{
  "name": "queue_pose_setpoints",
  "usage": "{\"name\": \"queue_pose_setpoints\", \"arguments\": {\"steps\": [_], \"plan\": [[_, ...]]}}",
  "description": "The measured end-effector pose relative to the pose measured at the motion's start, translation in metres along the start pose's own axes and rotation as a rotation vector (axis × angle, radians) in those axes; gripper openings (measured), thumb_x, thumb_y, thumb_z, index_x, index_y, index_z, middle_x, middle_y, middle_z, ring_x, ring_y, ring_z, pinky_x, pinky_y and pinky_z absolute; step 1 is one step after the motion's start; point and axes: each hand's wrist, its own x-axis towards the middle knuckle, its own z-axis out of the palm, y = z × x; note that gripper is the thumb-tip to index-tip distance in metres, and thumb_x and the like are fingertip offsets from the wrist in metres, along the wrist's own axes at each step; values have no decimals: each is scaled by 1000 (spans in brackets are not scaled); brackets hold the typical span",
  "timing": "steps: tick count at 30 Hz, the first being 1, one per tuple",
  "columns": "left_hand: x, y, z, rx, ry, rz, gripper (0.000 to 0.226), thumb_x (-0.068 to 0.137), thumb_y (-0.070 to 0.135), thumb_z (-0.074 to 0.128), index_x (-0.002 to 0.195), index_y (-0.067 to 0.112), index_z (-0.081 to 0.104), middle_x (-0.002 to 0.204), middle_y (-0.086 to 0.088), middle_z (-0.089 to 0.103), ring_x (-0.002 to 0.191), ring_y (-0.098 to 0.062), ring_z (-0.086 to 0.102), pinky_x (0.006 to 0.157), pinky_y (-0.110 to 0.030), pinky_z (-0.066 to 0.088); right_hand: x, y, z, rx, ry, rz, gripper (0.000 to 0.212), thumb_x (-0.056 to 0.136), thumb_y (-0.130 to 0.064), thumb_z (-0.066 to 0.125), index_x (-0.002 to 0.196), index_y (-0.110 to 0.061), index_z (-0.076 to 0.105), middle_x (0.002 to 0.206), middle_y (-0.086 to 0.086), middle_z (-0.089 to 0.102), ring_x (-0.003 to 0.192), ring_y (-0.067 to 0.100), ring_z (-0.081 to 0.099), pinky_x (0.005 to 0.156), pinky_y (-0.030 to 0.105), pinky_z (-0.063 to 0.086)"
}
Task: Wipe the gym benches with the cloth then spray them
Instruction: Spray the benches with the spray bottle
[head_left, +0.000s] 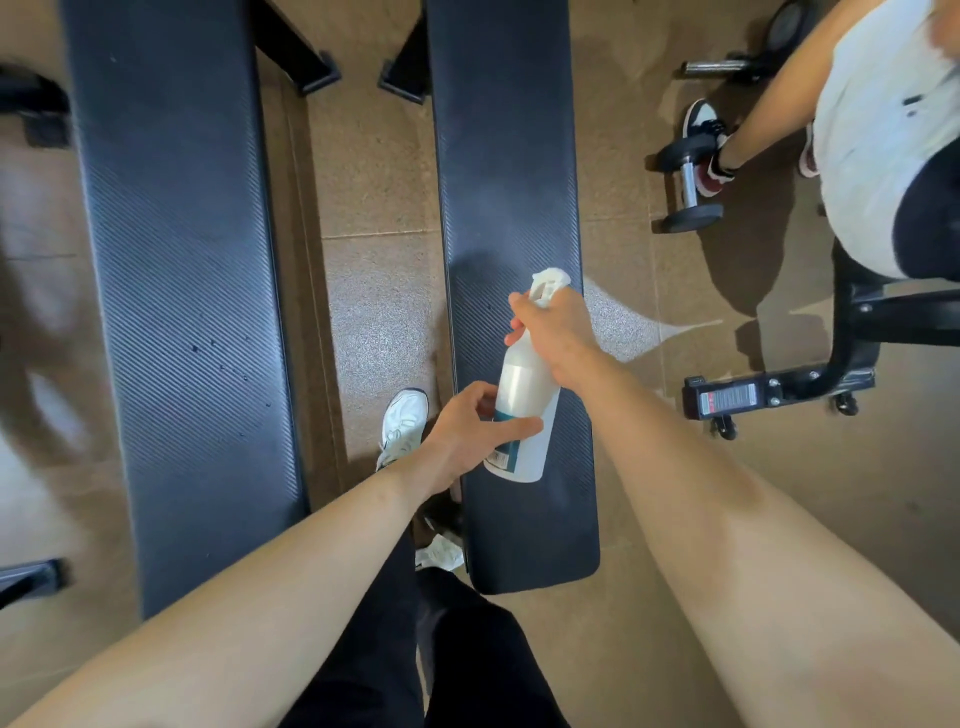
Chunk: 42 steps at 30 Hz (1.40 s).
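Observation:
Two long black padded gym benches run away from me side by side, the left bench (176, 291) and the right bench (506, 171). Over the right bench I hold a white spray bottle (519, 410) with a teal label, its nozzle pointing away from me. My right hand (556, 332) grips the bottle's neck at the trigger. My left hand (475, 431) grips the lower body of the bottle. A faint mist hangs over the right bench ahead of the nozzle. A white crumpled cloth (441, 553) lies on the floor beside the right bench's near end.
Another person in a white top (883, 135) sits on a bench at the right, feet near a dumbbell (688, 179) on the brown floor. A black wheeled bench frame (779, 395) stands at right. My white shoe (402, 423) is between the two benches.

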Motion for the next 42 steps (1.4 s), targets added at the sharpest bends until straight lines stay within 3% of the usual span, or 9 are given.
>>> {"name": "queue_pose_setpoints", "arguments": {"steps": [7,10,13,18,24,28,33,38,42], "plan": [[-23,1,16,-21,8,-6,49,78,38,88,111,17,60,108,-7,68,101,-26,69,82,-39,58,-12,5,-16,21,-121,11,28,96,-20,69,120,-9,58,101,4,69,60,19,73,66,38,61],[-24,2,19,37,54,29,50,78,37,88,114,16,60,104,-1,68,92,-17,66,71,-27,53,-12,8,-15,78,-76,-20,22,96,-22,68,112,-8,61,91,5,70,53,15,70,59,32,58],[-9,5,11,27,56,20,52,78,36,88,117,17,59,104,2,66,93,-14,64,76,-26,52,3,5,-6,55,-26,-13,25,96,-26,67,110,-6,61,85,4,70,49,11,67,54,26,55],[39,34,-19,-6,9,-3,50,79,33,88,117,16,60,108,-3,67,100,-20,66,82,-31,54,50,-26,4,32,-39,-20,27,96,-23,67,120,-13,60,104,0,71,57,13,72,57,25,57],[101,88,-63,26,-2,-3,48,79,37,88,113,16,62,105,-1,69,90,-14,65,66,-14,49,120,-86,23,5,27,62,13,96,-26,66,98,-14,61,79,1,69,53,12,69,61,29,57],[140,127,-87,42,16,6,45,84,38,83,117,16,60,102,4,66,83,-4,62,56,-6,44,172,-125,34,27,-12,81,16,95,-26,69,103,-15,61,90,5,73,58,16,73,59,31,59],[188,166,-109,-11,5,13,48,82,44,83,116,21,57,108,3,65,98,-14,65,76,-22,51,226,-168,42,33,13,63,19,94,-27,70,107,-16,62,94,1,72,59,15,73,58,30,58],[222,201,-128,11,5,42,54,84,46,81,124,23,54,112,6,63,99,-11,63,73,-19,49,259,-202,43,-47,72,26,27,97,-39,65,101,-13,62,82,0,72,52,7,69,55,22,51],[243,221,-139,5,19,61,51,83,47,81,120,24,55,110,5,63,97,-10,63,75,-21,51,279,-230,43,-17,15,-35,24,95,-32,69,114,-18,61,103,-4,72,62,12,75,56,25,55]]}}
